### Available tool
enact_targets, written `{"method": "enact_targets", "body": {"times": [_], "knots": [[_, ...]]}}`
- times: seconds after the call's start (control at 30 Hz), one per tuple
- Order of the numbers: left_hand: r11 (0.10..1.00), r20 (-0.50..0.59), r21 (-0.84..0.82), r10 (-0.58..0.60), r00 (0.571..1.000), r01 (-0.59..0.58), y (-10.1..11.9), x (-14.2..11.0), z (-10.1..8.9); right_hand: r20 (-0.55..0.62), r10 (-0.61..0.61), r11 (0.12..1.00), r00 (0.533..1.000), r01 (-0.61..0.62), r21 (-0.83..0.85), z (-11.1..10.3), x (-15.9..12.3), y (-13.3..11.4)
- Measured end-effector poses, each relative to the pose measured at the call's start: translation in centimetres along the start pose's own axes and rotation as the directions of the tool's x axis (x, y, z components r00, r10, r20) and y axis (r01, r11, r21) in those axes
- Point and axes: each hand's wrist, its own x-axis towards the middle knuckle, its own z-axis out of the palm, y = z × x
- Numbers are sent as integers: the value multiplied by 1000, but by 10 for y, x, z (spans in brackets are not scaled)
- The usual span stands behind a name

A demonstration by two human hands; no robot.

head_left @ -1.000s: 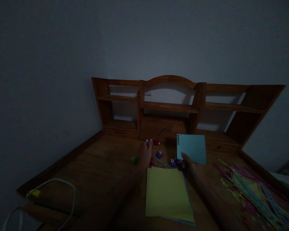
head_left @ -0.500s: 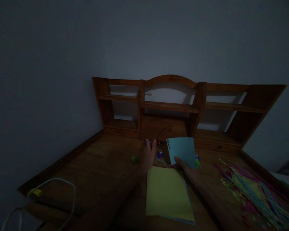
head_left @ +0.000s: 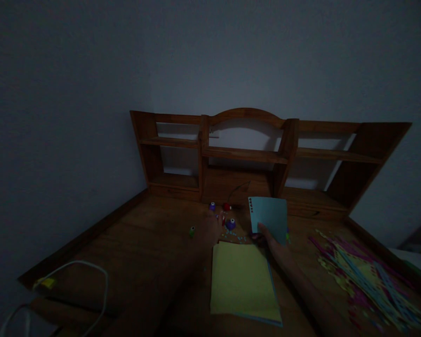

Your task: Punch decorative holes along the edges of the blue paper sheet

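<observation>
My right hand (head_left: 268,238) grips the lower edge of a light blue sheet of paper (head_left: 269,213), thumb in front; a row of punched holes runs down its upper left edge. My left hand (head_left: 211,228) is closed and blurred, with a small red and white piece (head_left: 223,220) at its fingertips. Close by sit small rounded craft pieces with white tops: a purple one (head_left: 230,224), another purple one behind the hand, a red one (head_left: 227,206) and a green one (head_left: 192,231). Tiny blue paper bits (head_left: 235,235) lie scattered between the hands.
A stack of yellow and blue sheets (head_left: 243,281) lies in front of me. To the right is a pile of coloured paper strips (head_left: 365,276). A wooden shelf unit (head_left: 243,153) stands along the back. A white cable (head_left: 105,281) loops at the left edge.
My left hand has drawn back toward me from the purple and red pieces, uncovering them. My right hand has shifted the blue sheet slightly to the right and up.
</observation>
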Motion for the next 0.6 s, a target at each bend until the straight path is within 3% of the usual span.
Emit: {"method": "enact_targets", "body": {"times": [0.2,0.4,0.6], "knots": [[997,69,-42,64,996,-62,7,-8,-3,-53,-65,995,996,61,-75,-2,5,8],[987,55,-17,162,985,-162,12,-12,-3,-78,-48,994,996,40,-101,-4,5,5],[990,4,96,103,995,-103,14,-11,-5,-97,-31,993,995,20,-113,-6,3,2]]}}
